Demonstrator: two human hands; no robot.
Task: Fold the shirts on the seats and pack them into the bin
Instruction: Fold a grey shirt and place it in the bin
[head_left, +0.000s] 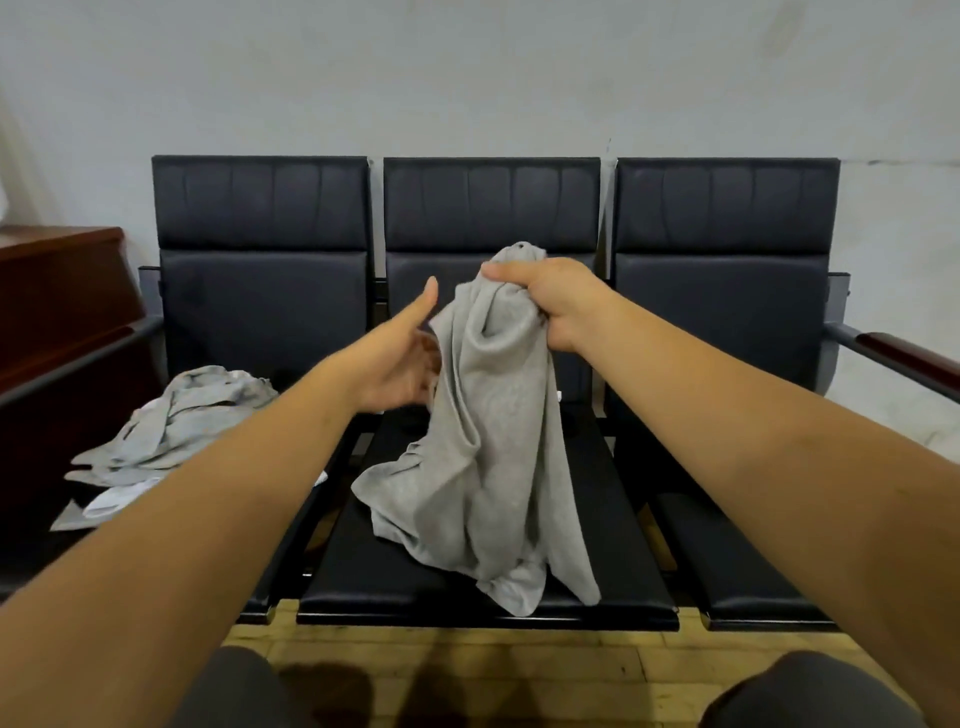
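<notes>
A grey shirt (488, 447) hangs bunched from my right hand (550, 301), which grips its top in a fist above the middle seat (363, 582). The shirt's lower end rests crumpled on that seat cushion. My left hand (400, 358) is just left of the hanging cloth, thumb up and palm toward it; its fingertips are hidden behind the fabric. A heap of other shirts (176, 431), grey with some white, lies on the left seat. No bin is in view.
Three dark padded seats stand in a row against a pale wall; the right seat (748, 561) is bare. A brown wooden cabinet (57, 301) stands at far left, an armrest (904, 358) at far right. Wooden floor and my knees are below.
</notes>
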